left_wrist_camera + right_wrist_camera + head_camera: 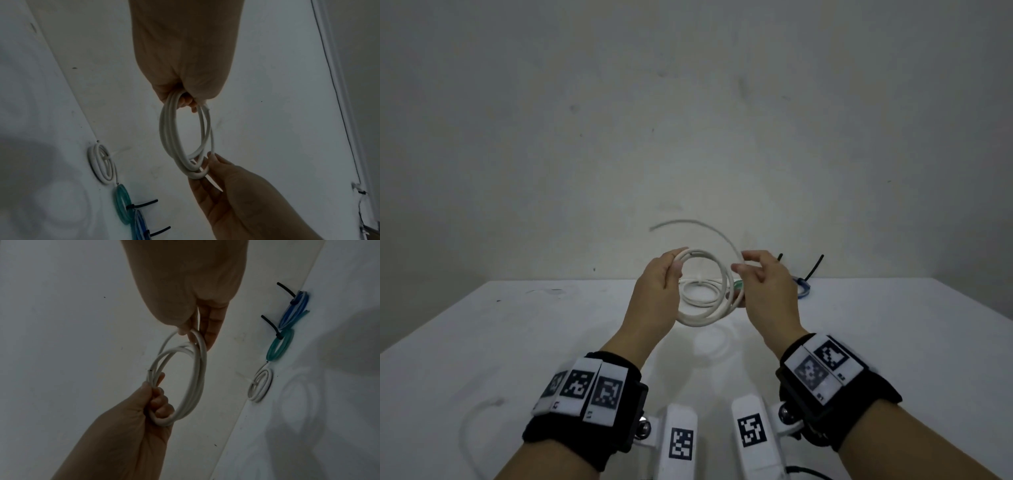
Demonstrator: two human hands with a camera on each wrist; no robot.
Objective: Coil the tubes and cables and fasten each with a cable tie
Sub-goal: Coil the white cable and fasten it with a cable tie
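Note:
I hold a white tube coil (698, 320) in the air above the white table (517, 342). My left hand (676, 265) grips its left side with fingers curled round the loops (164, 129). At the right side my right hand (739, 265) pinches one strand between thumb and fingers (209, 337). The tube's loose end (688, 222) arcs up over the coil. In the right wrist view a cut end (149, 370) sticks out just above the left hand's (158, 402) fingers.
Tied coils lie at the table's far edge by the wall: a white one (698, 291), a green one (279, 345) and a blue one (803, 287), with black cable tie tails (815, 267) sticking up. A faint pale tube curve (469, 421) lies front left.

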